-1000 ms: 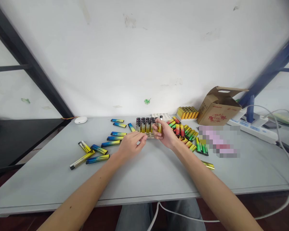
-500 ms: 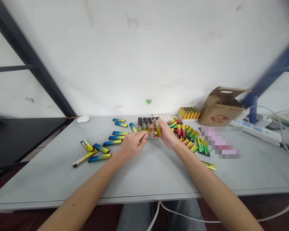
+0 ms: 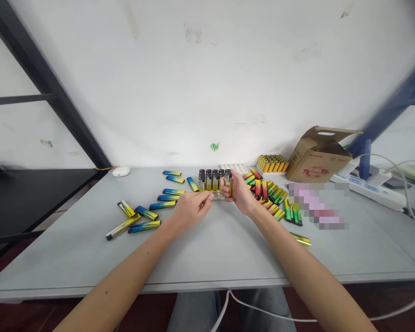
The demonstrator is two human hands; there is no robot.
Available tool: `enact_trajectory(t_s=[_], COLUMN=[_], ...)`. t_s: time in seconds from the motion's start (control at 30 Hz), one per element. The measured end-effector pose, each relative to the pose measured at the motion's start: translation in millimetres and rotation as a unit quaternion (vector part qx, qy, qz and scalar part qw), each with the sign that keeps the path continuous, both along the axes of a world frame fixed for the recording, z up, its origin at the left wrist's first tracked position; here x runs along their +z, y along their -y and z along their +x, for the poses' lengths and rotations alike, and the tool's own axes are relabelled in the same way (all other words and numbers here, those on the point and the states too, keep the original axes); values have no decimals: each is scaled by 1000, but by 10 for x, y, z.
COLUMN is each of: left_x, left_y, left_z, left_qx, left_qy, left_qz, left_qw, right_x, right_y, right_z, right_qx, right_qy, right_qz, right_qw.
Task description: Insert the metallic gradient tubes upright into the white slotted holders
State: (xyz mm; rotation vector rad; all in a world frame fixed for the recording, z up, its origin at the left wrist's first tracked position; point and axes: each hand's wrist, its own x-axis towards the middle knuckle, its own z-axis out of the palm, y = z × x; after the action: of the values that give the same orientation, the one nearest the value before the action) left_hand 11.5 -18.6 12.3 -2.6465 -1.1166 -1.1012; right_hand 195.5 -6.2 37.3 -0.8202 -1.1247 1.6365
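Lighter [image 3: 228,183] with a gold-yellow body is in the right hand [image 3: 240,190], pretty much upright, fingers wrapped around it. Left hand [image 3: 194,204] is just beside it on the left, knuckles up, fingers bent with the thumb alongside; honestly can't tell if it's fully closed or pinching something. Right past both hands there's a bunch of black-topped lighters [image 3: 212,178] standing in rows in a pale tray [image 3: 217,196], and a white tray [image 3: 235,168] sits further back. Left of the left hand, blue-and-yellow lighters [image 3: 166,198] are lying loose all over the grey table [image 3: 214,258]. To the right of the right hand it's a messy red, green and yellow pile [image 3: 268,193], with a block of yellow-orange tubes [image 3: 272,163] and an open cardboard box [image 3: 318,163] beyond that.
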Motion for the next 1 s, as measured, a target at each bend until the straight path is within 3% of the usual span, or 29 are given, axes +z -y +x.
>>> enact_trajectory(t_s=[0.57,1.0], left_x=[-60,-57], left_y=[-16,-3], left_z=[18,23], left_qx=[-29,-11], left_qy=[-5,-28], left_qz=[24,-6], left_qw=[999,1000], right_x=[54,-20], right_y=[33,24], right_z=[-57,-82], right_qx=[-14,5], right_qy=[-37,-33], right_qz=[-74,-61], right_qw=[997,998])
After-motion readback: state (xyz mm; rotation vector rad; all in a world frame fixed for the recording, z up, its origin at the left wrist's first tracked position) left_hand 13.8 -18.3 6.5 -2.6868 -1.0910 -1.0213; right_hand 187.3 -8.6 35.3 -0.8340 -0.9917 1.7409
